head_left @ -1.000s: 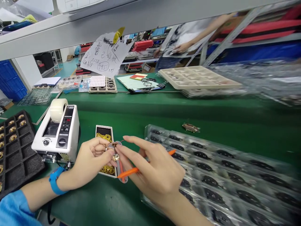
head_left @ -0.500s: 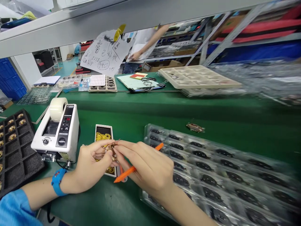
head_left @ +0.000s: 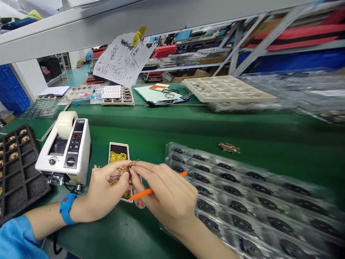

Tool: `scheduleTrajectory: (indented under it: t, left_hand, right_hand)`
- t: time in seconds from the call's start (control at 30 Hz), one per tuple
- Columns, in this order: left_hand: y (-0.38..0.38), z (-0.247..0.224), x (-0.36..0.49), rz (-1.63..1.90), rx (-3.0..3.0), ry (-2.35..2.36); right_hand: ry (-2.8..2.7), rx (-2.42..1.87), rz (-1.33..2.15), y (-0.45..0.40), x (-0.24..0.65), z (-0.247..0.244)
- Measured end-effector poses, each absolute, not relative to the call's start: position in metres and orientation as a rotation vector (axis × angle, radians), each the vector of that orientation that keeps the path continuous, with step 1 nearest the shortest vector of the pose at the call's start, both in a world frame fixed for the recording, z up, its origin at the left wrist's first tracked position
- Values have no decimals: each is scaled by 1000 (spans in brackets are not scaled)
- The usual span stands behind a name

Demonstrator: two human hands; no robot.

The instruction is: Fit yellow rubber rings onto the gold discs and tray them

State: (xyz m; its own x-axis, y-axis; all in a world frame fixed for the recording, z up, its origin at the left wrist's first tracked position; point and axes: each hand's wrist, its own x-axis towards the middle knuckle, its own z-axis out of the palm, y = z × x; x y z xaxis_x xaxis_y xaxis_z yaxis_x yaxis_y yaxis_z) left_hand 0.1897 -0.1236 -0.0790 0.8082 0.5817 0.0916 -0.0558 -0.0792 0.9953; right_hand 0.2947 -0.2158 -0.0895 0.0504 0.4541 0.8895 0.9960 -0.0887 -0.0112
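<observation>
At a green workbench (head_left: 107,233), a worker's left hand (head_left: 104,189) pinches a small gold-toned part (head_left: 129,172), apparently a watch case, over a white box (head_left: 128,153) of yellow rings (head_left: 117,157), likely steadying it for the right hand (head_left: 172,198), whose fingertips meet the part, their exact pinch hidden; fingers clasp an orange stick (head_left: 141,194), seemingly leaving the tips free.

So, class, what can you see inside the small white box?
Yellow pieces show towards both ends of the white box, with a black surface at the far end. The left hand covers much of the middle, so anything there is hidden.
</observation>
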Motion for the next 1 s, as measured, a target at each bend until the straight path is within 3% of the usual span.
scheduleTrajectory:
  t: [0.37, 0.6, 1.0]
  left_hand:
    - [-109, -69, 195, 463, 1433, 493]
    - [-101, -61, 196, 292, 1338, 389]
    - [-100, -62, 192, 281, 1499, 311]
  right_hand:
    - [-1212, -1608, -685, -227, 309, -76]
    - [-1565, -1594, 340, -234, 327, -63]
    - [-1529, -1487, 605, -231, 310, -76]
